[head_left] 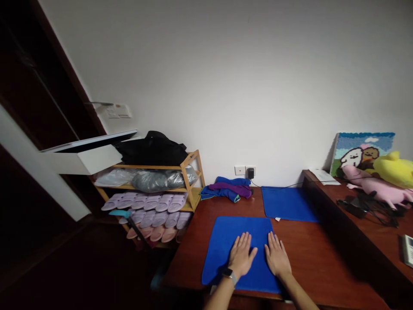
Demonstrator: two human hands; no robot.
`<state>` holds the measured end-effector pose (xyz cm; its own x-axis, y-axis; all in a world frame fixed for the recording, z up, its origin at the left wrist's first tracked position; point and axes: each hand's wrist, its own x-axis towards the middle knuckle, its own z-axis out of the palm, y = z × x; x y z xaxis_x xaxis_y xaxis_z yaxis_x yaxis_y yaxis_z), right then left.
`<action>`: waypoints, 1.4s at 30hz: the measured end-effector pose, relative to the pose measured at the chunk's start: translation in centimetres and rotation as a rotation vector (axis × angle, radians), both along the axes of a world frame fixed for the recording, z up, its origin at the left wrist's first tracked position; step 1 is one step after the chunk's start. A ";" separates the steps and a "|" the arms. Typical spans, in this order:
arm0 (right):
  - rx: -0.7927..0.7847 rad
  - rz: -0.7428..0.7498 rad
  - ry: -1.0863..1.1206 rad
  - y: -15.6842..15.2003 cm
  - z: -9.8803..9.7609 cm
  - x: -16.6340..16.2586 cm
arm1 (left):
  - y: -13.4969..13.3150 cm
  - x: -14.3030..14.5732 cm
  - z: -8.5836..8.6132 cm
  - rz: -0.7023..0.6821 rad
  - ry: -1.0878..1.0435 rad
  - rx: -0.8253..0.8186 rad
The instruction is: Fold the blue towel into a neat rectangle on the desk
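Note:
A blue cloth (222, 241) lies spread flat on the reddish-brown table (325, 254), close to its front edge. My left hand (241, 257) rests palm down on the middle of this cloth, fingers stretched out and thumb pointing right; a watch is on that wrist. Over the cloth's right edge lies my right hand (278, 257), also flat, its fingers pointing away from me. Neither hand grips anything. Behind them, a second blue cloth (287, 204) is spread at the back right, and crumpled blue and purple cloths (227, 189) sit at the back left.
A wooden rack (190, 185) with several slippers (159, 218) and a black bag (155, 148) stands at left. On the raised surface at right are a pink plush toy (374, 185), a yellow plush toy (393, 168), cables and a picture (345, 144). A charger (251, 173) is plugged into the wall.

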<state>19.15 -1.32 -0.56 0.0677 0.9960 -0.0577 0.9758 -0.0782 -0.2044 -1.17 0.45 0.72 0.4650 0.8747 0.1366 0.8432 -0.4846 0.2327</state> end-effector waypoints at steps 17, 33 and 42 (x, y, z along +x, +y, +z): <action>0.048 -0.068 0.071 -3.5 0.8 -0.7 | -0.3 -12.1 -1.3 0.339 0.061 0.103; 0.021 -0.025 0.060 -5.6 0.7 -1.1 | -3.5 3.8 1.9 -0.151 -0.068 0.111; 0.066 -0.044 0.054 -5.5 -0.4 -1.1 | -3.4 -5.7 -0.6 0.074 0.043 0.044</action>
